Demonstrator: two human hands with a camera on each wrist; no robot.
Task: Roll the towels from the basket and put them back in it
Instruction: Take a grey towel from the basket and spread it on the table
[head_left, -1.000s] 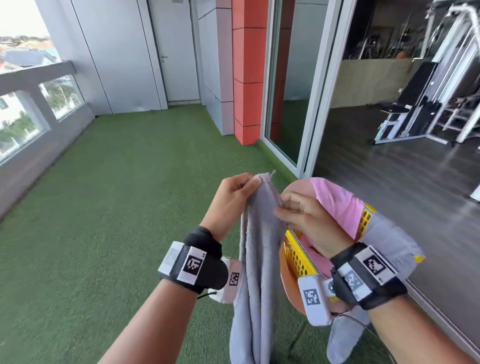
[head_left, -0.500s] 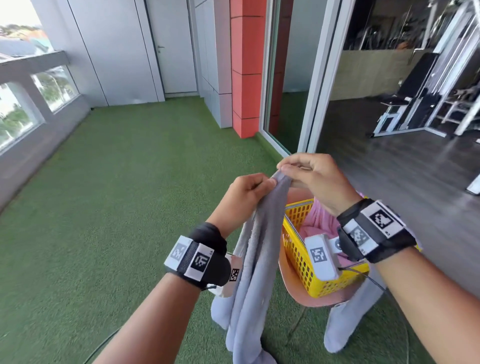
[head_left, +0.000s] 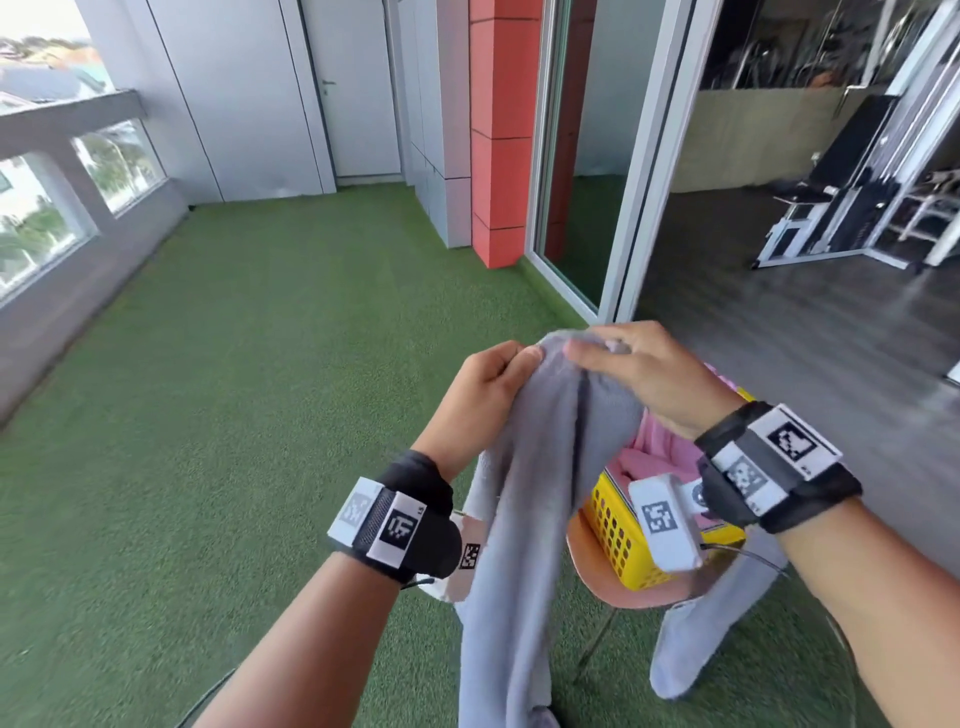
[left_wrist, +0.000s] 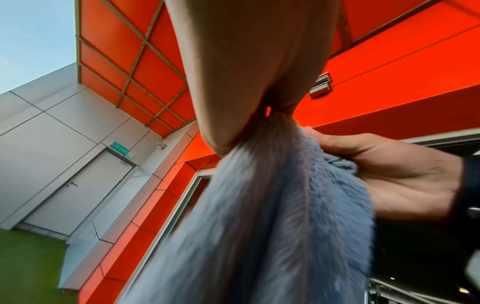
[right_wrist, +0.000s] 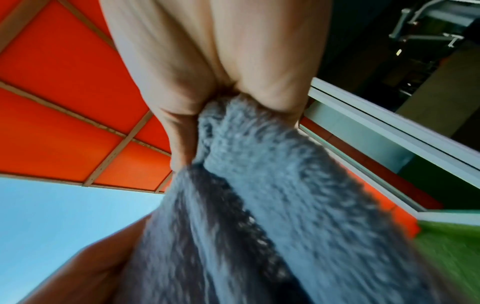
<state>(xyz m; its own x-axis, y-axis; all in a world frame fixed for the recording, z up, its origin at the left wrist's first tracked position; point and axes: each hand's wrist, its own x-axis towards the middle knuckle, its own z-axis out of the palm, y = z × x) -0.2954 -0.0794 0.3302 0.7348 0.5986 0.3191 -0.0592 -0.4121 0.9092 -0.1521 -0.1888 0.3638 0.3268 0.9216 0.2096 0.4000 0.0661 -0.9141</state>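
Observation:
A long grey towel hangs in the air from both my hands. My left hand pinches its top edge on the left, and the left wrist view shows the grey towel bunched under those fingers. My right hand grips the top on the right, its fingers curled over the fold; in the right wrist view the grey towel runs out of that grip. Behind the towel a yellow basket stands on a pink chair and holds a pink towel. Another grey towel droops over the chair's right side.
Green artificial turf covers the balcony floor to the left and ahead. A red pillar and a sliding glass door frame stand ahead. Gym machines sit inside on the dark floor. A low wall with windows lines the left side.
My right hand rose from beside the towel's top to grip it, and the towel's top has spread wider between both hands. The view tilted down, showing more of the basket.

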